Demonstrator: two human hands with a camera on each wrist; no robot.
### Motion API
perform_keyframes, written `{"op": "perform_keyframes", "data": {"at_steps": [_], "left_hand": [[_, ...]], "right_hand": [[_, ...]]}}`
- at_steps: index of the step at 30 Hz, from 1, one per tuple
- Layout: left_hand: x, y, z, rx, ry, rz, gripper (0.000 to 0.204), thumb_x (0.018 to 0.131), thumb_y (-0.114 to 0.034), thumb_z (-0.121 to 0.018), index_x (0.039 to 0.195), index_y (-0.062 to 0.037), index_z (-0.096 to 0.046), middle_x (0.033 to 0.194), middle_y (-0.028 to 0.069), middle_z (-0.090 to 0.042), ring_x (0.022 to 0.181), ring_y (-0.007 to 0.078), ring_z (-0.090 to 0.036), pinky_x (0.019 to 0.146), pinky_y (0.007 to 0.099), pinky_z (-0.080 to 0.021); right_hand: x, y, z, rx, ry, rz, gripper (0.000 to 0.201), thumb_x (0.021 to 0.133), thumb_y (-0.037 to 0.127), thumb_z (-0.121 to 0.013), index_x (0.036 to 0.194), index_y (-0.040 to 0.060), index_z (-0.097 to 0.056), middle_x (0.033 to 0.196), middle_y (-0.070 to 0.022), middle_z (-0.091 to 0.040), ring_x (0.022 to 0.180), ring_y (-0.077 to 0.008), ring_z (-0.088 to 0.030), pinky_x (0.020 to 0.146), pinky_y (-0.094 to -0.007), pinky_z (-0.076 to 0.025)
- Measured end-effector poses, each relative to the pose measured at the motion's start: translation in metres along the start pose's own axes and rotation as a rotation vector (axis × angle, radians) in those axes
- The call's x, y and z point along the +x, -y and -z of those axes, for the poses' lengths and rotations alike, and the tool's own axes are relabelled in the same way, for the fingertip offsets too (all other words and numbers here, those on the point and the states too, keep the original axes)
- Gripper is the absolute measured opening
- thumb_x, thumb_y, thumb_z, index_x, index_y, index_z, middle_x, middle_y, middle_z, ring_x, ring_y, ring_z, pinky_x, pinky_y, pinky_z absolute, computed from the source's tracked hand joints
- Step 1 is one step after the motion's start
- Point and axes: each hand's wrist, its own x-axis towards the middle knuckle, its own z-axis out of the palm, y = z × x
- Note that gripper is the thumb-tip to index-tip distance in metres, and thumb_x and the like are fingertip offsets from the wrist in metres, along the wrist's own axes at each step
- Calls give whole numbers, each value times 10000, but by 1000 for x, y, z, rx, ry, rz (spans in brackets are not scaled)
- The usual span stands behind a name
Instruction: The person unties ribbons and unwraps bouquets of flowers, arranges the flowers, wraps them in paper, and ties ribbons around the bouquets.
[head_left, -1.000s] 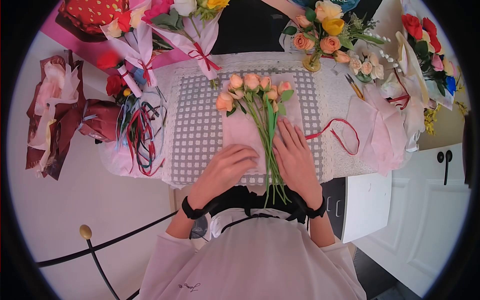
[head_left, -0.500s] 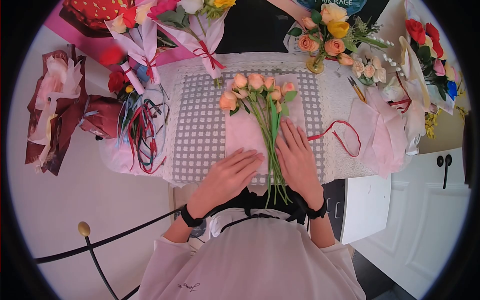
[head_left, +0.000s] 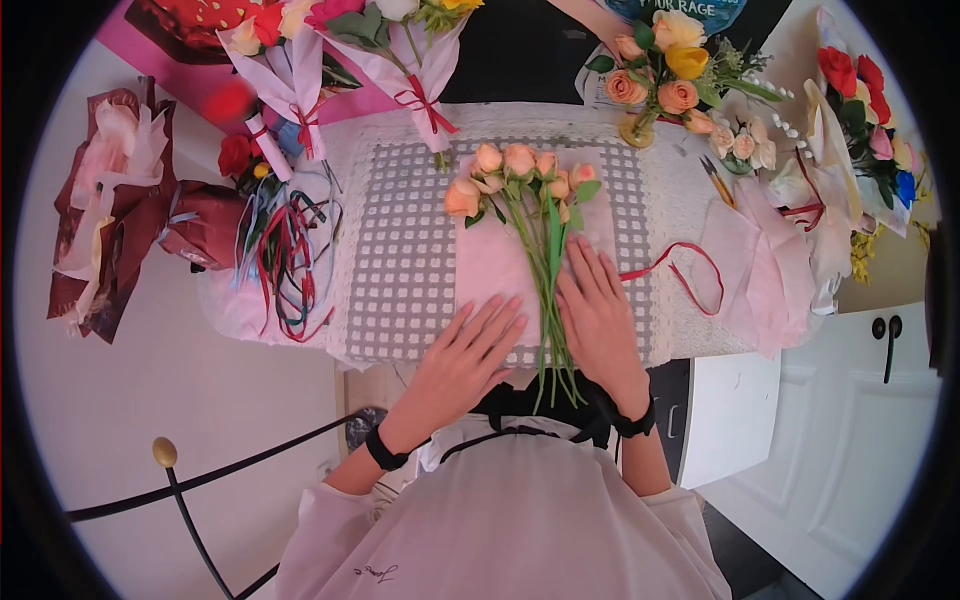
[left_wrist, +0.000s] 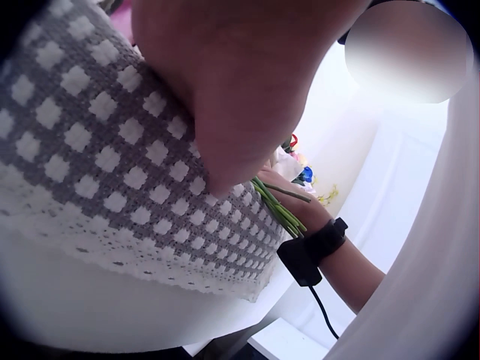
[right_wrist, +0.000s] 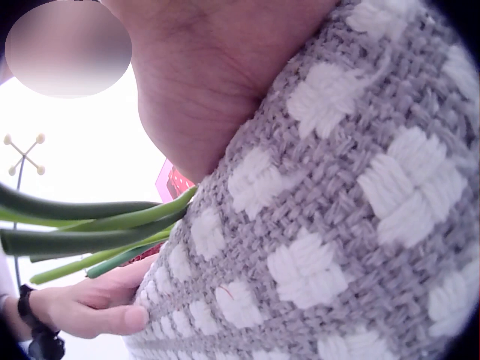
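Observation:
Peach roses (head_left: 519,160) with long green stems (head_left: 545,300) lie on a sheet of pink paper (head_left: 492,262), over a grey and white checked cloth (head_left: 395,260). My left hand (head_left: 466,350) rests flat, fingers spread, across the paper's lower left edge and the cloth. Beside the stems on the right, my right hand (head_left: 603,320) lies with straight fingers, its thumb side against them. In the right wrist view the stems (right_wrist: 90,229) pass next to the palm (right_wrist: 206,82); the left wrist view shows the left palm (left_wrist: 240,90) down on the cloth.
A red ribbon (head_left: 690,247) curls right of the cloth, near folded pink paper (head_left: 765,260) and scissors (head_left: 718,183). Tangled ribbons (head_left: 288,265) and dark red wrapping (head_left: 200,228) are at left. Wrapped bouquets (head_left: 425,90) and a vase of roses (head_left: 636,130) stand at the back.
My left hand has flattened and its fingers have spread, with the wrist shifting slightly left and down. The right hand stays beside the stems. The whole table view has shifted slightly right.

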Motion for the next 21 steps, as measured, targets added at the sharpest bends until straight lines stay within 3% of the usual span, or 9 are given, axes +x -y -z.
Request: {"op": "perform_keyframes", "data": {"at_steps": [21], "left_hand": [[-10,4,-16,-159,-190,60,647,889,-194,-734,1509,-142,-557,1612,149,-464,1481,310,-456,1216,452,-372]], "right_hand": [[2,3,-2,-27,16,-11,254,991,54,-577,1223,-49,-583,1564,-254,-456,1484,-409,-403,1229,-528,-312]]}}
